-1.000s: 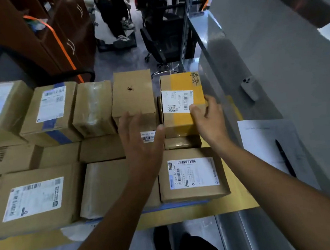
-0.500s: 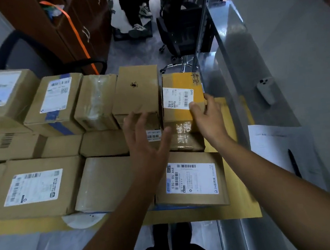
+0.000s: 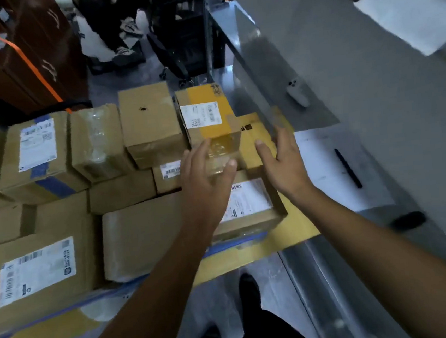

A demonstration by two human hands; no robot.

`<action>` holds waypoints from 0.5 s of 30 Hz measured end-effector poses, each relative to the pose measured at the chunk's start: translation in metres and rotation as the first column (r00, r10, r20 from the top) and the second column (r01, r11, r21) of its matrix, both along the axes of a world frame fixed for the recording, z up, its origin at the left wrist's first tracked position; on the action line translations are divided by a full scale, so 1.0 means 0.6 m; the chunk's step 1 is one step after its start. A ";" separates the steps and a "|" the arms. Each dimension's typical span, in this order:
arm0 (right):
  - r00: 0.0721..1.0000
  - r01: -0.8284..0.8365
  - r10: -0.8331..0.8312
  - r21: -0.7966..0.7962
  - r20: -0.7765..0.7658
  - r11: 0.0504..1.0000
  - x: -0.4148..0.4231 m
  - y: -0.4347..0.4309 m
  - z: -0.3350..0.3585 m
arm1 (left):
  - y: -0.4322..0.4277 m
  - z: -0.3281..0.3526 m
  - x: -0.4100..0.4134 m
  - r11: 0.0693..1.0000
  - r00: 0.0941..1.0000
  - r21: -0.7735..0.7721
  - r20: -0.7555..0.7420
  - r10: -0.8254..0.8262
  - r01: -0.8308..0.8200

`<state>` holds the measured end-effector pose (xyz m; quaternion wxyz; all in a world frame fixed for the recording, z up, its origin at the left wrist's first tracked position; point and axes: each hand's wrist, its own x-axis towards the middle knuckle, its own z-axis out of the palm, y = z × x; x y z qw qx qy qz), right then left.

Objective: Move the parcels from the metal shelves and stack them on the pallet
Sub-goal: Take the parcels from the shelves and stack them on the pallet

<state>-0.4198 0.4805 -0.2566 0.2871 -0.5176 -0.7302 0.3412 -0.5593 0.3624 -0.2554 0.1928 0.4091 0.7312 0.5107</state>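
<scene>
Several cardboard parcels lie stacked on the pallet, which is covered by yellow cardboard (image 3: 291, 238). At the back right of the stack sits a small parcel with yellow tape and a white label (image 3: 206, 116). My left hand (image 3: 204, 181) hovers just in front of that parcel, fingers spread, holding nothing. My right hand (image 3: 284, 163) is off to its right, over the yellow cardboard, also spread and holding nothing. Under my hands lies a flat labelled parcel (image 3: 249, 204). A plain brown box (image 3: 149, 121) stands left of the yellow-taped one.
The metal shelf (image 3: 375, 127) runs along the right, carrying a sheet of paper (image 3: 333, 169), a pen (image 3: 348, 169) and a phone (image 3: 297, 92). A brown cabinet with an orange strap (image 3: 15, 60) and a black chair (image 3: 182, 44) stand beyond the pallet. A person's legs show at the back.
My right hand has let go of the yellow-taped parcel and pulled back to the right. My left hand has shifted right, toward that parcel's front. The parcel stays on the stack.
</scene>
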 end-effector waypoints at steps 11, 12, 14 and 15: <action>0.895 0.436 -0.432 -0.013 0.109 0.900 0.243 -0.367 -0.043 | -0.168 -0.049 0.175 0.838 0.824 -0.002 0.180 -0.537 0.546; 0.869 0.486 -0.480 -0.023 0.121 0.874 0.269 -0.403 -0.046 | -0.188 -0.056 0.197 0.807 0.792 0.001 0.186 -0.581 0.591; 0.812 0.575 -0.565 -0.039 0.146 0.817 0.318 -0.467 -0.051 | -0.225 -0.067 0.238 0.752 0.739 -0.002 0.186 -0.647 0.659; 0.786 0.611 -0.600 -0.036 0.151 0.791 0.343 -0.498 -0.051 | -0.244 -0.068 0.261 0.720 0.708 -0.010 0.189 -0.680 0.694</action>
